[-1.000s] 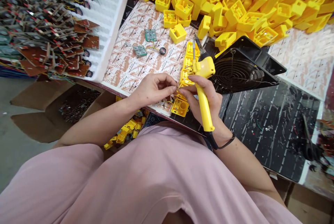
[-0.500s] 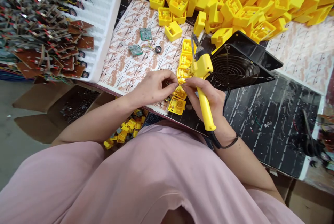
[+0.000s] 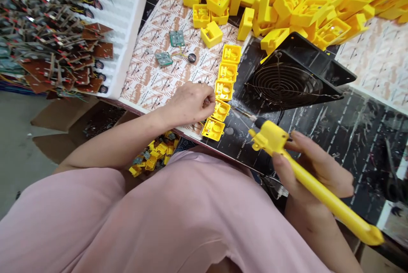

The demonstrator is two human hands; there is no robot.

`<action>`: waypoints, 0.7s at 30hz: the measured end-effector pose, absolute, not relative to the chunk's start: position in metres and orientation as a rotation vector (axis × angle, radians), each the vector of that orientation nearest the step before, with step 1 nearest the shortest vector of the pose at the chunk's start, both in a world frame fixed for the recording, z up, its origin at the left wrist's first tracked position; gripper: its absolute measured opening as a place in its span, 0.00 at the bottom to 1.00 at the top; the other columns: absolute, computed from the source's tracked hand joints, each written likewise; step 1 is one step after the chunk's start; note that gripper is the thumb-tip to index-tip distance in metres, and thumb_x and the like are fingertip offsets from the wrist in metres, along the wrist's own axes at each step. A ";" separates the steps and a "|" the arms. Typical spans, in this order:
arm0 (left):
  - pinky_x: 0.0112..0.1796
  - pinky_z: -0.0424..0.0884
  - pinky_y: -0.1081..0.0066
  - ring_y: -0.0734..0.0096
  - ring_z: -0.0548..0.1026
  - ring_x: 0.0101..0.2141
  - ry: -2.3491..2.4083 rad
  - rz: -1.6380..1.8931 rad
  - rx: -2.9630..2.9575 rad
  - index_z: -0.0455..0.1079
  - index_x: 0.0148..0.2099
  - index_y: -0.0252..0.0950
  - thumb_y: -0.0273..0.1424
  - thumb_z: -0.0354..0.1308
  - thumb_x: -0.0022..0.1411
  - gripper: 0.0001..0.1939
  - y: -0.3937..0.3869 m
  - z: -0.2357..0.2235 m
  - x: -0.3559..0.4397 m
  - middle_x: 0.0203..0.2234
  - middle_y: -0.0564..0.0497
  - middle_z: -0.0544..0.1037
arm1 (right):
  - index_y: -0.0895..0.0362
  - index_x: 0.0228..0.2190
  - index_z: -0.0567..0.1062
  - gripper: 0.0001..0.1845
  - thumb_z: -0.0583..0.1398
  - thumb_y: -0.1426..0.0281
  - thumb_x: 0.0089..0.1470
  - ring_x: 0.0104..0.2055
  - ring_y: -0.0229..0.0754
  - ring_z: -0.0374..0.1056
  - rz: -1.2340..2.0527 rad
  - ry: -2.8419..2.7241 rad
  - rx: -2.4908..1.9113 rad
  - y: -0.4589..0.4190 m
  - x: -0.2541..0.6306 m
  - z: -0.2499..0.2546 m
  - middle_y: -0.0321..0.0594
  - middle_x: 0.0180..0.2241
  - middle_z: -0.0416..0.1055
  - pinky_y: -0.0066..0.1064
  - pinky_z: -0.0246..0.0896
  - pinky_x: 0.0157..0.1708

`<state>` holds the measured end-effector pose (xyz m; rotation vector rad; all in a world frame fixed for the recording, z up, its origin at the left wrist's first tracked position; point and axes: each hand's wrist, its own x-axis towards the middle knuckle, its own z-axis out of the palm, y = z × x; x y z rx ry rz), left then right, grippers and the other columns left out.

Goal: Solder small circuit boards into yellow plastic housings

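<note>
**Soldering iron (image 3: 321, 190) held just off a row of yellow plastic housings (image 3: 223, 90)**

Five open housings lie in a line along the edge of a printed paper sheet (image 3: 153, 86), where it meets a black bench mat (image 3: 360, 137). Set out like this, each one seems placed to come easily to hand. The left hand (image 3: 189, 104) rests at the second housing from the near end, its fingers (image 3: 208, 101) drawn into a narrow pinch at the edge. Whatever they grip, if anything, is too small to tell. The right hand (image 3: 314, 171) wraps thumb and fingers around the iron's yellow handle, with the thin metal tip aimed at the row, just beside it and not touching.

On the paper, two small green circuit boards (image 3: 177, 38) are joined by thin wires to a round disc (image 3: 191, 57). Beyond them rises a heap of loose yellow housings (image 3: 287, 1). A black-framed fan (image 3: 283, 82) sits right of the row, probably angled to pull fumes from the work. To the left, a white foam tray (image 3: 127, 39) holds wired brown circuit boards (image 3: 102, 50). The mat carries repeated white lettering that looks like "BENCHI"; the paper's small print cannot be read.
</note>
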<state>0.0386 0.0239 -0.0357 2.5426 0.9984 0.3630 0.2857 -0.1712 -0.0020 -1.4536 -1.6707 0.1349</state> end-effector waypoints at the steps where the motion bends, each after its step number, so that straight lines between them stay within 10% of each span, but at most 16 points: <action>1: 0.33 0.66 0.68 0.66 0.77 0.28 1.000 0.341 2.551 0.79 0.37 0.33 0.32 0.51 0.59 0.15 0.024 -0.034 0.039 0.27 0.47 0.81 | 0.42 0.60 0.74 0.33 0.68 0.77 0.56 0.34 0.46 0.78 0.148 -1.632 -1.490 -0.167 0.276 -0.005 0.35 0.42 0.82 0.38 0.79 0.29; 9: 0.32 0.66 0.66 0.64 0.76 0.27 1.001 0.241 2.591 0.78 0.36 0.33 0.33 0.50 0.59 0.16 0.027 -0.029 0.040 0.25 0.47 0.80 | 0.53 0.39 0.76 0.19 0.73 0.80 0.48 0.30 0.40 0.78 0.102 -1.783 -1.298 -0.142 0.262 -0.014 0.35 0.32 0.81 0.28 0.76 0.26; 21: 0.33 0.67 0.65 0.61 0.78 0.29 1.018 0.123 2.622 0.78 0.37 0.34 0.33 0.50 0.59 0.16 0.028 -0.024 0.043 0.25 0.47 0.80 | 0.52 0.39 0.78 0.14 0.72 0.77 0.52 0.29 0.39 0.77 0.092 -1.794 -1.310 -0.142 0.275 0.000 0.35 0.32 0.80 0.29 0.75 0.26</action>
